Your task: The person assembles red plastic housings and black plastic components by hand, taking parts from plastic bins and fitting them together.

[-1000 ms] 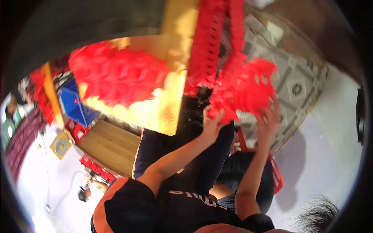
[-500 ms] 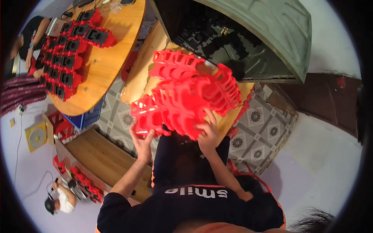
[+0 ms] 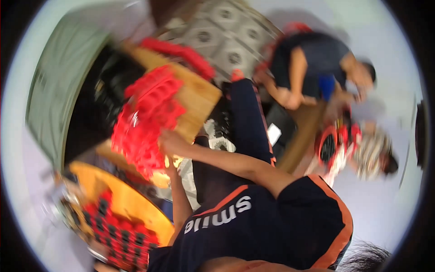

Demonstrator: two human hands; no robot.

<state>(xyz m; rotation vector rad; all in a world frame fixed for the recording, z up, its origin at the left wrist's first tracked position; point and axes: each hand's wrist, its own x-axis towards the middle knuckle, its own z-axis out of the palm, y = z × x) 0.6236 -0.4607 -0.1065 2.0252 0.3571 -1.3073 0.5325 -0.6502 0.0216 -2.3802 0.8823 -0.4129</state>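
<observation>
Red molded plastic pieces with rows of cut-outs [image 3: 145, 118] lie piled on a wooden table in front of me, their outlines smeared by motion. My right hand [image 3: 173, 143] is at the near edge of the pile, against the red plastic. Its fingers are blurred, so their grip does not show. Just below it, my left hand [image 3: 170, 164] reaches up beside the lower end of the pile, its fingers mostly hidden.
A wooden table [image 3: 199, 93] carries another red strip [image 3: 181, 54] along its far edge. An open green metal case [image 3: 63, 86] with black parts [image 3: 102, 99] stands left. The round table [image 3: 131, 195] holds red-and-black assemblies [image 3: 122, 238]. People [image 3: 312, 59] sit at the right.
My view has swung to the right, so the case and round table now appear further left and people show at the right. My hands have come close together beside the red pile.
</observation>
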